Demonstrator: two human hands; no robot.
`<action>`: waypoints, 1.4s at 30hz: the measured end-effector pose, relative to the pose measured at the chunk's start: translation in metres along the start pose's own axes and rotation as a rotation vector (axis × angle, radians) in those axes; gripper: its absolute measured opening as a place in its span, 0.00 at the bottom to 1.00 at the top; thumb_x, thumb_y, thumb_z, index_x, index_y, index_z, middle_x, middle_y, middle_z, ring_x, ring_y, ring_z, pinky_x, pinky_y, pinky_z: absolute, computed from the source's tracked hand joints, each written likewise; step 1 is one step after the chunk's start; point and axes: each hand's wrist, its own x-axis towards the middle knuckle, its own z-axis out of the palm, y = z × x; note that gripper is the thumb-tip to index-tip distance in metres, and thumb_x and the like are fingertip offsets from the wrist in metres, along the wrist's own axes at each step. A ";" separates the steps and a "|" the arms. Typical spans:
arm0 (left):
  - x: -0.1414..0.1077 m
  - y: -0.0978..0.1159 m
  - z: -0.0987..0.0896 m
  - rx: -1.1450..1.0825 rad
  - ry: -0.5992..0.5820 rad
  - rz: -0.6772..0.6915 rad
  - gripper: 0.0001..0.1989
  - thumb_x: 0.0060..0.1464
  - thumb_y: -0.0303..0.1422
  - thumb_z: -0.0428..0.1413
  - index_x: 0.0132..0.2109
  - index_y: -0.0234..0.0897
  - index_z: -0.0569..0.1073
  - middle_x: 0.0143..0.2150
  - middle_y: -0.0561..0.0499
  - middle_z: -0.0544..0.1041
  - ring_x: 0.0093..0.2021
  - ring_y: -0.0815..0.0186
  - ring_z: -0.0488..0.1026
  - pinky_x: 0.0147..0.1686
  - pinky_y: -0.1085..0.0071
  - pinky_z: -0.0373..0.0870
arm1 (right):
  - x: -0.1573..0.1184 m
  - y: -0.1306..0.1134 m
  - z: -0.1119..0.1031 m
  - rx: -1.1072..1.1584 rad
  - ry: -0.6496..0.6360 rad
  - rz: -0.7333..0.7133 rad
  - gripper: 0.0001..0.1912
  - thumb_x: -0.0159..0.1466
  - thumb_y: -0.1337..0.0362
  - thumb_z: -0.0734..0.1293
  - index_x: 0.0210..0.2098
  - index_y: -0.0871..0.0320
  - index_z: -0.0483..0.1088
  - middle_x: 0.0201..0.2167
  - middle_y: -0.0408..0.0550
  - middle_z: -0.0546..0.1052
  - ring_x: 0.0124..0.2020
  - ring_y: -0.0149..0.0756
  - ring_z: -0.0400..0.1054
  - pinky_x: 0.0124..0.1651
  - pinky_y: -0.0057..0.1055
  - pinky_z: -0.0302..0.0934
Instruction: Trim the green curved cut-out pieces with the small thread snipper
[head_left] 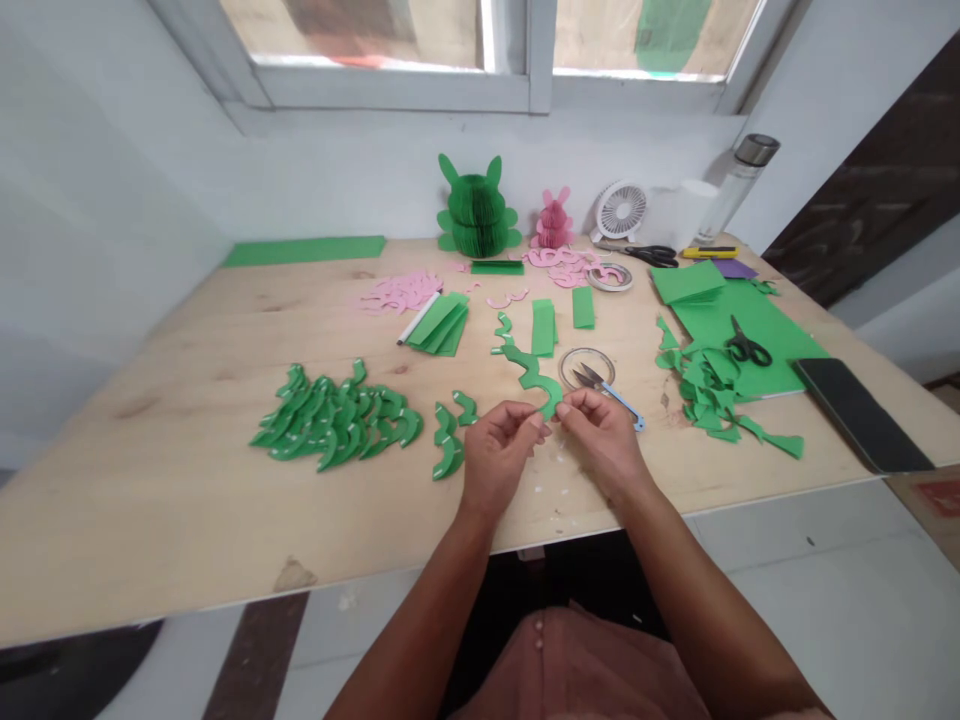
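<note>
A wavy green paper strip [531, 373] is pinched at its lower curved end between my left hand [501, 447] and my right hand [604, 440]. The fingertips of both hands nearly meet there, near the table's front edge. Left of my left hand lie a few curved green pieces [448, 447] with white marks, and farther left a large pile [330, 420] of similar ones. Just beyond my right hand are small scissors [592, 378] with a light-blue part beside them, partly over a roll of tape [564, 368].
Green scraps [709, 390], black scissors [746, 345] and a phone [859, 412] lie right. Folded green paper [442, 325] and pink pieces [401, 292] are farther back. A green paper figure [477, 215], pink figure [553, 222], fan [621, 210] and bottle [731, 190] stand by the wall.
</note>
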 end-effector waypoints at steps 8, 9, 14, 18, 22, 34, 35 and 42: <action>0.002 -0.004 0.000 -0.004 -0.008 -0.007 0.06 0.45 0.33 0.58 0.29 0.35 0.71 0.23 0.52 0.75 0.22 0.71 0.69 0.20 0.76 0.63 | -0.001 0.000 0.000 -0.021 0.015 -0.005 0.09 0.53 0.59 0.68 0.25 0.58 0.67 0.18 0.37 0.65 0.19 0.26 0.56 0.22 0.24 0.49; 0.002 -0.003 0.000 -0.013 -0.007 -0.016 0.05 0.45 0.32 0.58 0.29 0.35 0.71 0.22 0.52 0.75 0.22 0.71 0.68 0.20 0.76 0.62 | -0.001 -0.001 0.001 -0.022 0.015 -0.002 0.09 0.53 0.59 0.68 0.25 0.58 0.67 0.18 0.37 0.65 0.19 0.26 0.56 0.22 0.24 0.49; 0.001 0.000 0.000 -0.020 -0.033 -0.041 0.05 0.45 0.31 0.58 0.29 0.34 0.71 0.22 0.53 0.75 0.21 0.72 0.67 0.20 0.77 0.62 | -0.001 -0.003 0.001 -0.008 0.024 -0.042 0.08 0.54 0.59 0.67 0.27 0.57 0.68 0.21 0.38 0.67 0.23 0.27 0.59 0.26 0.24 0.53; 0.002 -0.001 0.000 -0.019 -0.072 -0.041 0.05 0.46 0.32 0.58 0.29 0.34 0.72 0.22 0.53 0.75 0.21 0.72 0.67 0.20 0.77 0.61 | 0.000 -0.001 -0.001 0.033 0.009 -0.028 0.08 0.54 0.59 0.68 0.26 0.57 0.68 0.20 0.38 0.68 0.22 0.28 0.60 0.27 0.25 0.54; 0.002 -0.001 0.000 -0.058 -0.079 -0.053 0.05 0.47 0.32 0.57 0.31 0.34 0.72 0.22 0.52 0.75 0.21 0.72 0.68 0.20 0.77 0.61 | -0.001 0.002 -0.002 0.092 0.003 -0.012 0.08 0.54 0.61 0.69 0.26 0.57 0.68 0.20 0.37 0.69 0.22 0.27 0.60 0.27 0.25 0.52; 0.002 -0.006 -0.001 -0.014 0.030 0.046 0.06 0.49 0.34 0.56 0.29 0.35 0.71 0.23 0.52 0.75 0.22 0.71 0.68 0.21 0.77 0.62 | -0.001 -0.008 0.001 0.126 0.115 -0.014 0.09 0.52 0.60 0.70 0.27 0.58 0.68 0.20 0.38 0.69 0.23 0.27 0.59 0.30 0.26 0.53; 0.001 -0.006 0.000 0.031 0.053 0.080 0.07 0.50 0.34 0.55 0.30 0.35 0.71 0.23 0.52 0.75 0.23 0.71 0.69 0.22 0.76 0.63 | -0.001 -0.009 0.001 0.125 0.129 -0.012 0.10 0.51 0.59 0.70 0.26 0.58 0.68 0.20 0.38 0.69 0.23 0.27 0.59 0.30 0.26 0.53; -0.007 0.017 -0.015 0.455 0.116 0.283 0.07 0.53 0.34 0.53 0.32 0.36 0.73 0.26 0.52 0.76 0.26 0.69 0.70 0.28 0.73 0.66 | 0.001 -0.007 0.000 0.096 0.136 -0.034 0.09 0.52 0.60 0.69 0.25 0.58 0.68 0.18 0.38 0.68 0.22 0.28 0.58 0.28 0.26 0.51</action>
